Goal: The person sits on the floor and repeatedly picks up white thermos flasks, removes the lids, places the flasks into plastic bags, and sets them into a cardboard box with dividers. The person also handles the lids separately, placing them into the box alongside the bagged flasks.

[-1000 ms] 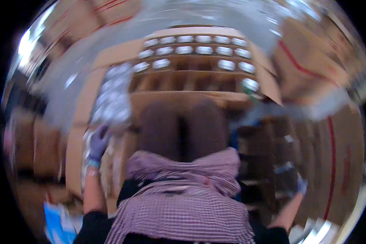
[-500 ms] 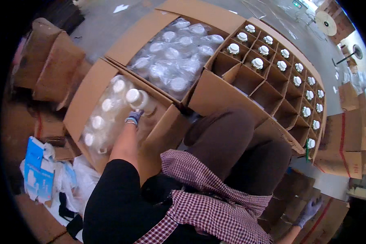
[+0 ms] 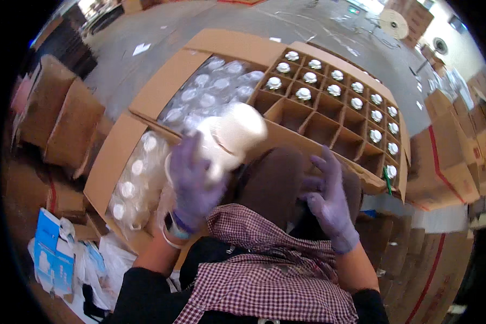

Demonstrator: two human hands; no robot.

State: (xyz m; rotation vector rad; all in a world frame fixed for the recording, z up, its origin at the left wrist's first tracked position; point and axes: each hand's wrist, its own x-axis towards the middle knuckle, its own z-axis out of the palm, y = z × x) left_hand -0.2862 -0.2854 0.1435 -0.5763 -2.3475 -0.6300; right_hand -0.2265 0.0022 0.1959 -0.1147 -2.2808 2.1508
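My left hand (image 3: 195, 186), in a purple glove, grips a white bottle with a wide white cap (image 3: 242, 128). The bottle is tilted in front of my chest and smeared by motion. To the right, above my knee, my gloved right hand (image 3: 330, 202) holds nothing, its fingers spread. Beside my left arm stands a carton (image 3: 112, 156) with several white-capped bottles (image 3: 137, 167) in clear plastic. Ahead is a divided carton (image 3: 302, 141); white-capped bottles (image 3: 303, 94) fill its far and right cells, while several nearer cells hold none.
Another carton (image 3: 162, 89) of plastic-wrapped bottles adjoins the divided one. Brown cartons (image 3: 443, 170) are stacked at the right, and folded cardboard (image 3: 65, 119) stands at the left. Near my left elbow lie a blue-and-white box (image 3: 54, 251) and crumpled plastic (image 3: 113, 251).
My left hand has lifted the bottle out of the left carton and brought it toward my chest. My right hand has come up from the lower right to above my knee.
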